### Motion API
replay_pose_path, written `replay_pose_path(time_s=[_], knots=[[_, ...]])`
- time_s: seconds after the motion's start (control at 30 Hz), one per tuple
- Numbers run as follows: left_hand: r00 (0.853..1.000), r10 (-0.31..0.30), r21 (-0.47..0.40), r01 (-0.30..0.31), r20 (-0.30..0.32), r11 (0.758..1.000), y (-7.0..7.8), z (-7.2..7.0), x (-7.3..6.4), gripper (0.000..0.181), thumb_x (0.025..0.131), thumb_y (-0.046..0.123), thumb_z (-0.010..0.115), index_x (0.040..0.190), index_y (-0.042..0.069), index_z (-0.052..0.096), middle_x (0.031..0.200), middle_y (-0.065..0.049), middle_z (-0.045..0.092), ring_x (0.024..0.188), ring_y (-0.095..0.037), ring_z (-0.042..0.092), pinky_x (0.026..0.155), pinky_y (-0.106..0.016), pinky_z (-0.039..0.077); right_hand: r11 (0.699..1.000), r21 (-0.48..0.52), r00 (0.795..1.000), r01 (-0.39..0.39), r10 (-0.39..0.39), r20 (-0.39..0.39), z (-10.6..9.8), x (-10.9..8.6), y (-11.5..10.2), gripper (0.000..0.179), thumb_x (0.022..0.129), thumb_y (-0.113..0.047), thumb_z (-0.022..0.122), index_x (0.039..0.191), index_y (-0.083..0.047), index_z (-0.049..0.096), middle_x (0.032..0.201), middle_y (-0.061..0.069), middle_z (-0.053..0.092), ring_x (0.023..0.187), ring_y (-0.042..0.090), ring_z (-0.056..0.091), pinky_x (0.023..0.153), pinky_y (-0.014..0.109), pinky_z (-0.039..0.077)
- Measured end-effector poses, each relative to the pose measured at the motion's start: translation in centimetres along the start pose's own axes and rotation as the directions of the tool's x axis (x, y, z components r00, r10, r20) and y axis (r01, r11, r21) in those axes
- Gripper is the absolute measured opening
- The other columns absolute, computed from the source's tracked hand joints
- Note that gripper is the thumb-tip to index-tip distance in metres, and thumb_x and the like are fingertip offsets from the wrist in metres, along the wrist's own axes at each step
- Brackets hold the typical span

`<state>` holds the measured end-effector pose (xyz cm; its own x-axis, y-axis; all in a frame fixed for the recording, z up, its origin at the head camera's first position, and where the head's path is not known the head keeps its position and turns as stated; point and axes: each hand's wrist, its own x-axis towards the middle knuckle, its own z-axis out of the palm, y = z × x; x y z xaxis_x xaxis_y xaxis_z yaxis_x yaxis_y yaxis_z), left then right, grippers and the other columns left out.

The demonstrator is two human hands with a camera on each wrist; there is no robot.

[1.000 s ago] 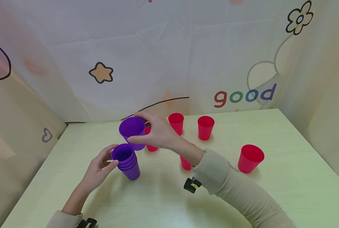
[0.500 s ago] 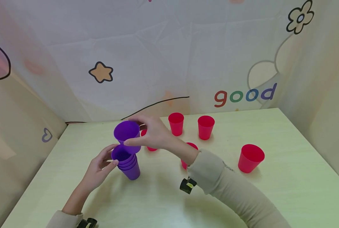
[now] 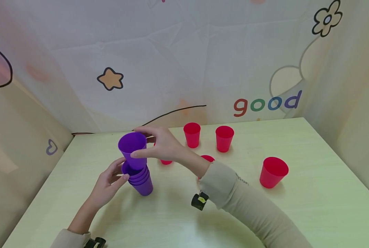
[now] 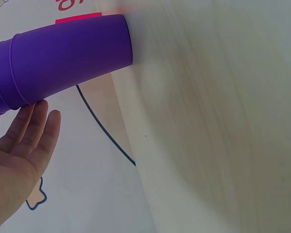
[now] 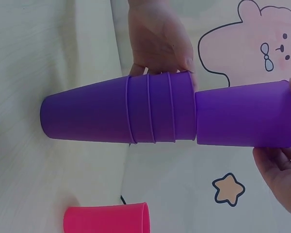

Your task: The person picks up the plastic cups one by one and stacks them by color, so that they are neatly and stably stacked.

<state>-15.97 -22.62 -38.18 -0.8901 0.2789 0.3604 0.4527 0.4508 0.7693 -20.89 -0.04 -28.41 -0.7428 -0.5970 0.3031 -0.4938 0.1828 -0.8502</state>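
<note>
Toward the left of the table, a stack of several nested purple cups (image 3: 143, 187) stands upright. My left hand (image 3: 108, 186) holds its upper part, thumb and fingers on opposite sides near the rims. Just above, my right hand (image 3: 166, 143) grips the rim of a single purple cup (image 5: 242, 116) between thumb and fingers, mouth up. In the right wrist view this cup's base meets the mouth of the purple stack (image 5: 97, 114), roughly in line with it. The left wrist view shows the stack's lower side (image 4: 72, 58) and the left fingers under its rims.
Red cups stand mouth up on the pale table (image 3: 178, 220): two at the back (image 3: 192, 135), one at the right (image 3: 273, 173). Another red cup (image 3: 166, 162) and one more red cup (image 3: 208, 158) are partly hidden behind the right hand and forearm. A printed curtain (image 3: 184, 69) closes the back.
My right hand has carried the single purple cup left and slightly down, from right of the stack to over its mouth. The left hand and the stack have stayed put.
</note>
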Motion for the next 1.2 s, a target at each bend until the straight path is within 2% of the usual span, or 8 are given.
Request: replay_pose_path(time_s=[0.2, 0.37, 0.5, 0.77, 1.03, 1.2], knots=[[1.000, 0.031, -0.013, -0.031, -0.007, 0.999, -0.1, 0.1, 0.0, 0.046, 0.088, -0.002, 0.054, 0.132, 0.001, 0.040, 0.108, -0.021, 0.059, 0.096, 0.001, 0.054, 0.079, -0.017, 0.046, 1.000, 0.026, 1.000, 0.008, -0.007, -0.006, 0.3, 0.1, 0.2, 0.059, 0.075, -0.019, 0.074, 0.126, -0.002, 0.050, 0.114, 0.006, 0.059, 0.100, 0.012, 0.056, 0.083, 0.020, 0.045], [1.000, 0.014, -0.007, -0.014, -0.001, 1.000, 0.0, 0.1, 0.0, 0.047, 0.089, 0.000, 0.053, 0.134, 0.003, 0.039, 0.111, -0.020, 0.059, 0.097, -0.001, 0.054, 0.080, -0.018, 0.046, 0.999, 0.045, 1.000, -0.001, 0.002, -0.014, 0.6, 0.2, 0.2, 0.060, 0.074, -0.020, 0.074, 0.126, -0.003, 0.050, 0.114, 0.006, 0.058, 0.100, 0.012, 0.056, 0.084, 0.020, 0.045], [1.000, 0.000, 0.002, 0.000, 0.003, 1.000, 0.1, 0.0, 0.0, 0.048, 0.090, 0.002, 0.053, 0.136, 0.003, 0.037, 0.113, -0.021, 0.058, 0.098, -0.002, 0.053, 0.080, -0.018, 0.046, 1.000, 0.030, 1.000, -0.002, 0.003, -0.011, 0.8, 0.2, 0.3, 0.060, 0.074, -0.020, 0.075, 0.126, -0.003, 0.050, 0.114, 0.005, 0.059, 0.100, 0.011, 0.056, 0.084, 0.019, 0.045], [1.000, 0.019, 0.012, -0.019, -0.007, 1.000, 0.1, 0.1, -0.1, 0.050, 0.089, -0.001, 0.053, 0.136, 0.003, 0.037, 0.112, -0.019, 0.059, 0.096, -0.001, 0.053, 0.079, -0.019, 0.047, 1.000, -0.005, 1.000, -0.011, 0.012, 0.027, 1.3, 0.1, 0.8, 0.058, 0.074, -0.020, 0.075, 0.124, -0.003, 0.052, 0.114, 0.004, 0.059, 0.099, 0.010, 0.055, 0.082, 0.018, 0.045], [1.000, 0.031, 0.012, -0.031, -0.003, 0.999, -0.1, 0.1, -0.1, 0.049, 0.089, 0.000, 0.054, 0.135, 0.004, 0.038, 0.113, -0.016, 0.058, 0.096, -0.008, 0.056, 0.080, -0.020, 0.047, 0.995, -0.065, 0.995, -0.070, 0.074, 0.066, 1.9, 0.2, 1.7, 0.064, 0.073, -0.024, 0.076, 0.126, -0.002, 0.050, 0.115, 0.003, 0.058, 0.097, 0.008, 0.056, 0.080, 0.017, 0.046], [1.000, 0.028, 0.010, -0.028, -0.006, 1.000, -0.3, 0.1, -0.1, 0.047, 0.089, 0.000, 0.054, 0.134, 0.004, 0.040, 0.112, -0.014, 0.058, 0.095, -0.010, 0.057, 0.079, -0.021, 0.047, 0.995, -0.081, 0.995, -0.058, 0.064, 0.076, 2.3, 0.2, 2.2, 0.062, 0.072, -0.024, 0.077, 0.124, -0.002, 0.052, 0.111, 0.002, 0.060, 0.094, 0.006, 0.056, 0.079, 0.016, 0.046]])
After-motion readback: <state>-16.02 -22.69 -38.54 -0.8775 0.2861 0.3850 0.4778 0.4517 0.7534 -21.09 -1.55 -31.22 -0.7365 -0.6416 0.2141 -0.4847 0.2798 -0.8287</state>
